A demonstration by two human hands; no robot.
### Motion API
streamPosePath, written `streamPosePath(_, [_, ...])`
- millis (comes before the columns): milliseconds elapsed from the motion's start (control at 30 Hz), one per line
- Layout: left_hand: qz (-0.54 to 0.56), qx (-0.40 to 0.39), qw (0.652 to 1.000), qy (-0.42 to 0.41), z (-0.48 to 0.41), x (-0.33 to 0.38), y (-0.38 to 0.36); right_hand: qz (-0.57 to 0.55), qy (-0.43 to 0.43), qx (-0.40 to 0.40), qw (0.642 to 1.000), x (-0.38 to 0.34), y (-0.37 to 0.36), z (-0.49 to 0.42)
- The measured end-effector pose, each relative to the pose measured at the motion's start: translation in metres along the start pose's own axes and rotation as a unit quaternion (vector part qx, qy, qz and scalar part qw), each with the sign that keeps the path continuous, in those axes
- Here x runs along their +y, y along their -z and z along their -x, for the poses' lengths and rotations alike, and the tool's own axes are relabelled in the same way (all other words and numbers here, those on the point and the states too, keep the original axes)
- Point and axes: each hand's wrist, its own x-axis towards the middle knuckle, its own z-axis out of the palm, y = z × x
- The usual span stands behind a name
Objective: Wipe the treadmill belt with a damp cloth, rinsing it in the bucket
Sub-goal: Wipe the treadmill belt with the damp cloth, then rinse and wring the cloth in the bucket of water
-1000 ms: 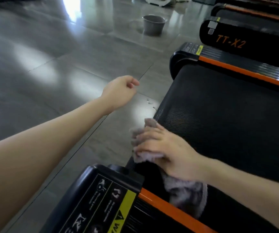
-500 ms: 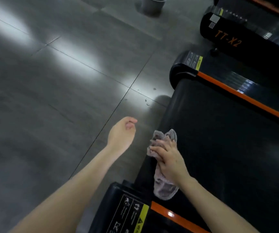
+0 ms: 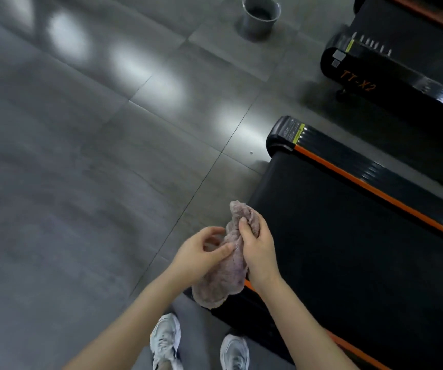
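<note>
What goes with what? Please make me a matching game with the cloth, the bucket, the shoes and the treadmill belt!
Things:
1. cloth
2. bucket
3. shoes
4. treadmill belt

Clues:
A. white, at the bottom of the picture
B. black and flat
C. held by the left hand and the right hand
D. grey, standing on the floor far away

Pairs: 1-C, 2-D, 3-A, 4-B
</note>
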Motion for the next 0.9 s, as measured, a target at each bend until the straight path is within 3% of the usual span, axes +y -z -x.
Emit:
streamPosePath(133, [-0.088,-0.021,0.995,-0.042,0.040,0.067,0.032,-0.064,-0.038,0.003,0.997,-0.068,-0.009,0.029])
streamPosePath(267, [-0.210,-0.022,0.975,-0.067,0.048,0.115,0.073,-0.052,-0.047,-0.006,0.998,-0.115,-0.026,0.035])
streamPosePath(433, [-0.289,-0.026,0.951,-0.105,0.031,0.170,0.151,0.029,-0.045,0.029,0.998,-0.160,-0.056,0.027])
streamPosePath(600, [-0.346,-0.035,0.923,-0.164,0.002,0.230,0.240,0.183,-0.032,0.044,0.982,-0.207,-0.093,0.011])
streamPosePath(700, [-0.407,-0.062,0.888,-0.205,-0.022,0.263,0.276,0.243,0.000,0.019,0.970,-0.234,-0.129,-0.003])
streamPosePath(900, [-0.482,-0.172,0.819,-0.260,-0.075,0.334,0.306,0.259,0.056,-0.037,0.964,-0.291,-0.182,-0.062])
